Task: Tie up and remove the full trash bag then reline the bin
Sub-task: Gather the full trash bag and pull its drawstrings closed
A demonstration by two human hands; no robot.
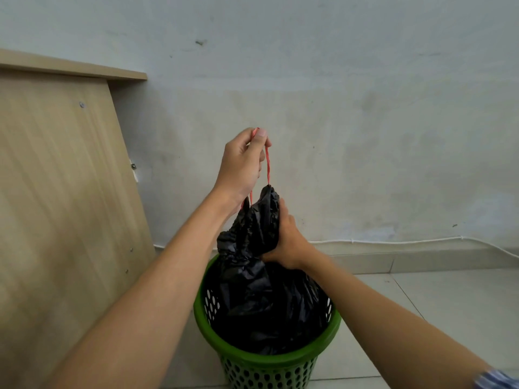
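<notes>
While the black trash bag (261, 299) sits inside the green bin (266, 363), its gathered neck stands up above the rim, bunched into a narrow crumpled column. Left hand (241, 164): raised above the bag, thumb and fingers pinching the top of a red drawstring (267, 167). The string forms a loop, with one strand running down from the fingertips to the peak of the bag's neck and another passing behind the wrist to the neck's left side. Both strands look taut. Right hand (286, 237): lower down, fingers curled round the right side of the bunched neck, gripping the plastic just above the bin's rim. The thumb lies against the near face of the bag.

The bag's body fills most of the bin's opening, and its plastic is wrinkled and glossy. The bin is round, with perforated walls, and stands on a pale tiled floor (449, 304) close to a grey-white wall (337, 108). A wooden panel (56, 192) leans or stands just to the left of the bin, with screw heads visible on its face. A white cord (393, 241) runs along the base of the wall to the right. A striped sleeve (497, 380) shows at the lower right corner on the right arm.
</notes>
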